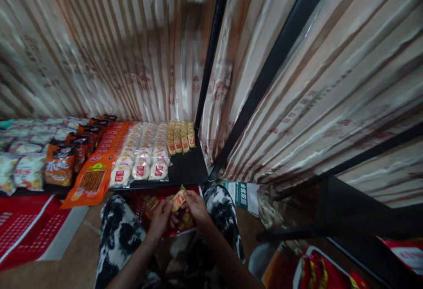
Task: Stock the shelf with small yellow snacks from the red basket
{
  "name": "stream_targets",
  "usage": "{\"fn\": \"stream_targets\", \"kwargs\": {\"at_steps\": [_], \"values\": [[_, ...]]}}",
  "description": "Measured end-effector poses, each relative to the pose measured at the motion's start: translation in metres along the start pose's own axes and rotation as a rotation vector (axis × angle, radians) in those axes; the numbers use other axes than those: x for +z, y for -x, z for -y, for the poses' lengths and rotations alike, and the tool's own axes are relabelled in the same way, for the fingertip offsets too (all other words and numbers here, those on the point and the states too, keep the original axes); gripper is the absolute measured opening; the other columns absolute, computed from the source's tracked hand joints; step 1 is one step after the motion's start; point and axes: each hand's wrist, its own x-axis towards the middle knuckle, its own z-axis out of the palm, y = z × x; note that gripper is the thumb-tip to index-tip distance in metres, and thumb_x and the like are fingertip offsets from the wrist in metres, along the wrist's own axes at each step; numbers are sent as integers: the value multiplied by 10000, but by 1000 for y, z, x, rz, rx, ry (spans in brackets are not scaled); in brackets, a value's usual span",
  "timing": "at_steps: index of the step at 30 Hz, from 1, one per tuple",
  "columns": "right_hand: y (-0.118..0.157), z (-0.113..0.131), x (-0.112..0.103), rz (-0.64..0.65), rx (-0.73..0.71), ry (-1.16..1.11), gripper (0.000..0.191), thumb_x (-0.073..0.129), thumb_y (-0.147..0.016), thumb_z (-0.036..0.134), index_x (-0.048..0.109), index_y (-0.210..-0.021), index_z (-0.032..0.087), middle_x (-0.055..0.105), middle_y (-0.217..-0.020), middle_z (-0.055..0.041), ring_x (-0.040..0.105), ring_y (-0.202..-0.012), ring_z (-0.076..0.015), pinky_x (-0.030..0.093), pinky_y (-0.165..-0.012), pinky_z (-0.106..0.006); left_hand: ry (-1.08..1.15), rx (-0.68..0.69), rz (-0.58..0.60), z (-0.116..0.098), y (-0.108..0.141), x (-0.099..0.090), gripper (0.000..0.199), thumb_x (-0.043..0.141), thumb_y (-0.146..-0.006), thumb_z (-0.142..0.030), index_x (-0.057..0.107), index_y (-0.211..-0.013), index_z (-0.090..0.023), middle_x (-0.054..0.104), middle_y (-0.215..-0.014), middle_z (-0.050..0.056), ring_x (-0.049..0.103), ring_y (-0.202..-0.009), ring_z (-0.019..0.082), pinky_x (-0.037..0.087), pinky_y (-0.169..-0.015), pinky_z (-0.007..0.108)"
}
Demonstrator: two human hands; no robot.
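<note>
Between my knees, my left hand (pixel 161 217) and my right hand (pixel 197 208) hold one small yellow snack packet (pixel 179 198) with an orange-red label. Fingers of both hands are closed on its sides. Below them is a red container (pixel 197 190) with more yellowish packets (pixel 151 202) inside, partly covered by my hands. Just beyond, rows of similar small yellow packets (pixel 181 141) stand on a black shelf (pixel 188 168). To their left lie rows of clear-wrapped round white crackers (pixel 141 170).
Orange snack bags (pixel 92 181), brown-orange bags (pixel 59 165) and white bags (pixel 29 170) fill the shelf's left side. A red-and-white box (pixel 29 227) is on the floor. Black frame posts (pixel 214 46) stand before a pleated curtain (pixel 132 51). Red packages (pixel 317 271) lie at lower right.
</note>
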Motion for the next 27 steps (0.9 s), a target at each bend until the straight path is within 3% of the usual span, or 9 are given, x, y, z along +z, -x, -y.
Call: {"fn": "stream_targets", "kwargs": {"at_steps": [4, 7, 9, 12, 15, 17, 21, 24, 27], "values": [[-8, -2, 4, -41, -37, -47, 521, 638, -543, 670, 565, -716, 184, 578, -525, 13, 509, -436, -102, 314, -402, -199, -13, 22, -38, -8, -1, -2, 670, 534, -586, -753, 527, -918, -171, 573, -501, -21, 528, -403, 139, 412, -403, 241], [-13, -3, 5, -123, -44, -154, 563, 653, -511, 664, 571, -803, 190, 602, -570, 10, 516, -425, -102, 327, -396, -201, -38, 68, -19, -16, -9, -4, 687, 593, -542, -728, 561, -942, -171, 650, -652, 32, 610, -557, 184, 479, -495, 271], [-14, -3, 8, -89, -9, -211, 611, 658, -514, 649, 572, -901, 185, 590, -533, 20, 520, -417, -107, 347, -408, -200, -85, 71, -29, -23, -16, -7, 695, 637, -491, -704, 577, -931, -170, 671, -706, 55, 636, -621, 219, 504, -535, 294], [-10, 2, 11, -22, -50, -204, 555, 604, -603, 611, 575, -935, 168, 604, -556, 10, 545, -455, -113, 379, -449, -206, -93, 124, -103, -38, -25, -9, 615, 622, -590, -629, 565, -981, -158, 682, -744, 66, 648, -659, 227, 512, -555, 300], [-1, 12, 10, -54, -164, 10, 413, 516, -709, 512, 606, -908, 162, 666, -739, -53, 622, -615, -166, 456, -547, -255, -81, 213, -144, -54, -33, -5, 625, 654, -548, -603, 566, -960, -141, 684, -779, 80, 644, -642, 225, 524, -592, 324], [5, 20, 7, -169, -286, 255, 362, 499, -745, 379, 616, -1013, 166, 673, -906, -87, 641, -803, -209, 497, -708, -316, -120, 285, -147, -62, -40, -2, 617, 625, -571, -607, 577, -966, -136, 688, -843, 94, 657, -739, 243, 530, -670, 337], [13, 34, 3, -329, -564, 705, 507, 501, -740, 181, 534, -1245, 225, 571, -1237, -75, 504, -1153, -235, 364, -1015, -393, -355, 363, -140, -71, -55, 1, 560, 543, -639, -579, 590, -991, -146, 684, -979, 114, 646, -892, 261, 508, -799, 367], [12, 42, 6, -233, -644, 849, 489, 491, -779, 188, 526, -1265, 229, 571, -1236, -59, 506, -1146, -215, 376, -1015, -357, -527, 411, -123, -78, -62, 5, 518, 469, -698, -532, 583, -1014, -138, 670, -1025, 132, 630, -943, 256, 473, -869, 379], [4, 47, 9, -250, -610, 874, 483, 480, -790, 181, 516, -1271, 167, 578, -1195, -95, 533, -1113, -213, 427, -962, -318, -633, 433, -122, -87, -67, 12, 470, 436, -730, -450, 575, -1038, -125, 655, -1064, 144, 602, -1014, 250, 449, -898, 364]]}}
